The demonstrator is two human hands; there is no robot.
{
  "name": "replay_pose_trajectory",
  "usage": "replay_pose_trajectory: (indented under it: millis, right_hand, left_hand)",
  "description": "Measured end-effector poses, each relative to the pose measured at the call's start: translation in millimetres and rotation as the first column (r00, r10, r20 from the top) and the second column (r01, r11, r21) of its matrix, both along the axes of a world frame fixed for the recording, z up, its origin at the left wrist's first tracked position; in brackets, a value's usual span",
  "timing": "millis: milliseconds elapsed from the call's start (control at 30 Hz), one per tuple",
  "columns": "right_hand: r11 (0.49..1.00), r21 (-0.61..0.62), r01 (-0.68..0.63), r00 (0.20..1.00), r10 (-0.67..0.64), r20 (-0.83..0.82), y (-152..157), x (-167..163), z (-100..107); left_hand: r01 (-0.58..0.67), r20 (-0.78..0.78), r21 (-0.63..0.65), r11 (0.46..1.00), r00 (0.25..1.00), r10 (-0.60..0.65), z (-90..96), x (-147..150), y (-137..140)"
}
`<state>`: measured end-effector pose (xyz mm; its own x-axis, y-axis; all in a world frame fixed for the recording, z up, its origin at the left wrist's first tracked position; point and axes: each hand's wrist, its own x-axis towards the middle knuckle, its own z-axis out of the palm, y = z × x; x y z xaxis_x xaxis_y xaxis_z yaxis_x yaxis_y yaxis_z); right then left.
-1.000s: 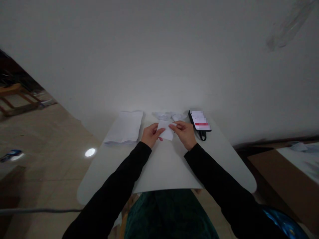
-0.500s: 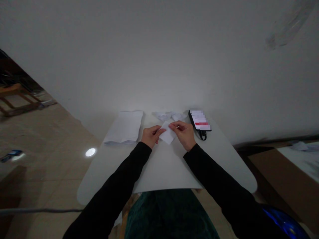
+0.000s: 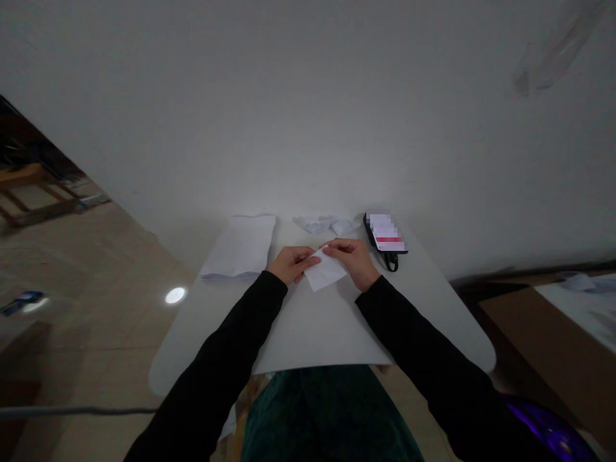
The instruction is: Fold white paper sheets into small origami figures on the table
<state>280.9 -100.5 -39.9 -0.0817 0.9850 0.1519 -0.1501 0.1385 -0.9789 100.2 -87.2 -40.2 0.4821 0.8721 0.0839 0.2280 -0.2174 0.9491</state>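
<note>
Between my two hands is a small piece of folded white paper [image 3: 325, 273], held over the middle of the table. My left hand [image 3: 292, 263] pinches its left edge between thumb and fingers. At its upper right edge, the thumb and fingers of my right hand [image 3: 355, 258] are closed on it. The lower part of the paper points down toward me, uncovered. Just beyond my hands lie two folded white paper pieces, one on the left [image 3: 315, 224] and one on the right [image 3: 345, 226].
A stack of white paper sheets [image 3: 240, 247] lies at the table's left. To the right rests a phone [image 3: 387, 232] with a lit screen and a black strap or cable [image 3: 392, 262]. The white table [image 3: 322, 333] meets a wall [image 3: 308, 115]. A cardboard box [image 3: 553, 346] stands at right.
The paper has been turned and now shows a wider face toward me. My left hand has shifted slightly left and my right hand has tilted flatter over the top edge.
</note>
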Motion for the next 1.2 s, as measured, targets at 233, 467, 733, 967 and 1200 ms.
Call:
replay_pose_trajectory:
  millis: [233, 467, 733, 967, 1200]
  right_hand:
    - [0.990, 0.131, 0.053, 0.995, -0.063, 0.075, 4, 2, -3]
    - [0.953, 0.296, 0.067, 0.976, -0.124, 0.178, -1, -5, -5]
    - [0.998, 0.069, 0.009, 0.995, -0.016, 0.102, 1, -12, -16]
    - [0.998, 0.059, -0.012, 1.000, 0.011, 0.019, -6, -21, -18]
    - [0.996, 0.066, 0.056, 0.994, -0.062, 0.090, -7, -20, -16]
  left_hand:
    - [-0.013, -0.068, 0.044, 0.999, 0.998, 0.016, 0.4, 3, -2]
    - [0.003, -0.137, 0.159, 0.987, 0.990, 0.019, -5.8, 9, -8]
    - [-0.317, 0.108, 0.105, 0.943, 0.946, 0.306, -1.0, 11, -9]
    - [-0.368, 0.117, 0.144, 0.919, 0.928, 0.353, -5.2, 14, -8]
    - [-0.383, 0.167, 0.050, 0.922, 0.914, 0.370, -4.7, 14, -7]
